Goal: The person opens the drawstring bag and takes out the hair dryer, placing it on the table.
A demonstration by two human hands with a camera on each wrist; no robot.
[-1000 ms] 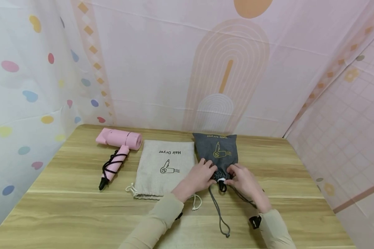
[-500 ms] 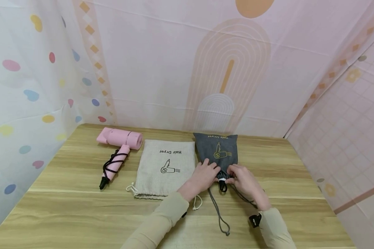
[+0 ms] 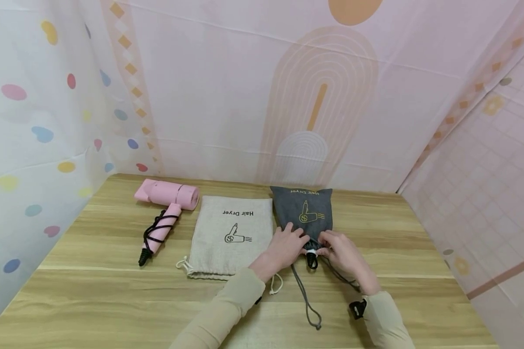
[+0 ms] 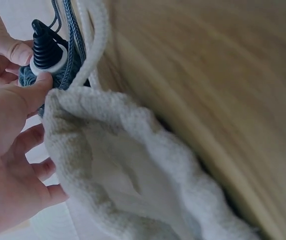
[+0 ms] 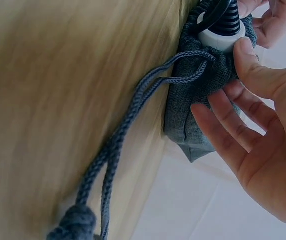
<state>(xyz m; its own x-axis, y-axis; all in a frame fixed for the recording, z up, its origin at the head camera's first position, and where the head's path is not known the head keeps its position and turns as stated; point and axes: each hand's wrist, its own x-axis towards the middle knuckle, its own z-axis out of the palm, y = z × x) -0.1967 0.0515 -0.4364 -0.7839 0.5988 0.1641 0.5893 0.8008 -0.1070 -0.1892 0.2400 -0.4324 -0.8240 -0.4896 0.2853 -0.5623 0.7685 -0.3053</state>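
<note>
A dark grey drawstring bag (image 3: 312, 213) printed "Hair Dryer" lies on the table, its gathered mouth toward the person. From the mouth pokes a white handle end (image 5: 222, 41) with a ribbed black cord sleeve (image 4: 45, 49); whatever else is inside is hidden. My left hand (image 3: 286, 247) pinches the gathered cloth from the left, its thumb at the white end. On the right side my right hand (image 3: 340, 249) does likewise, thumb against the white end and fingertips on the cloth. Grey drawstrings (image 3: 305, 298) trail from both sides of the mouth.
A beige drawstring bag (image 3: 231, 242) lies flat beside the grey one, partly under my left forearm. Farther left is a pink hair dryer (image 3: 168, 195) with black cord wound round its handle. Patterned curtains (image 3: 227, 97) border the wooden table (image 3: 91, 305).
My left hand has shifted slightly right, closer to the right hand at the grey bag's mouth. Less of the white handle end shows. The right hand stays nearly in place.
</note>
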